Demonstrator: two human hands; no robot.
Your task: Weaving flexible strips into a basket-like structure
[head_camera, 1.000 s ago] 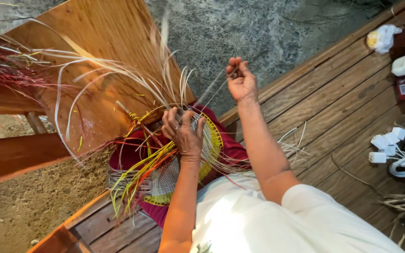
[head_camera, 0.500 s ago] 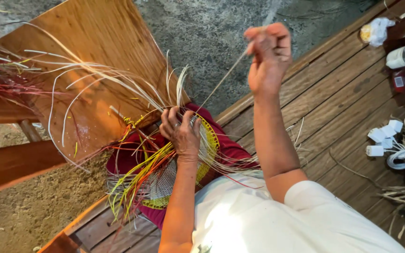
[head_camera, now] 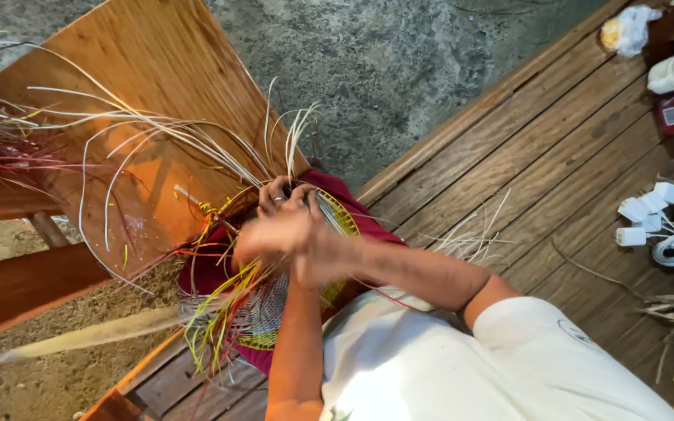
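The woven basket (head_camera: 306,304), round with yellow rim and loose pale, red and green strands, lay on a dark red cloth (head_camera: 368,234) in the person's lap, directly under both hands. The left hand (head_camera: 282,199) was clenched on the basket's upper edge, its grip pinching strands there. The right hand (head_camera: 278,234) was motion-blurred just below the left; cannot tell whether its grip held a strand. Long pale strands (head_camera: 157,129) fanned away from the grip over a wooden chair (head_camera: 142,70). Risk, as judged: a fast pull could snap or slip a strand, loosening the weave. Against the frame half a second earlier, the right hand had dropped from raised and extended to the basket.
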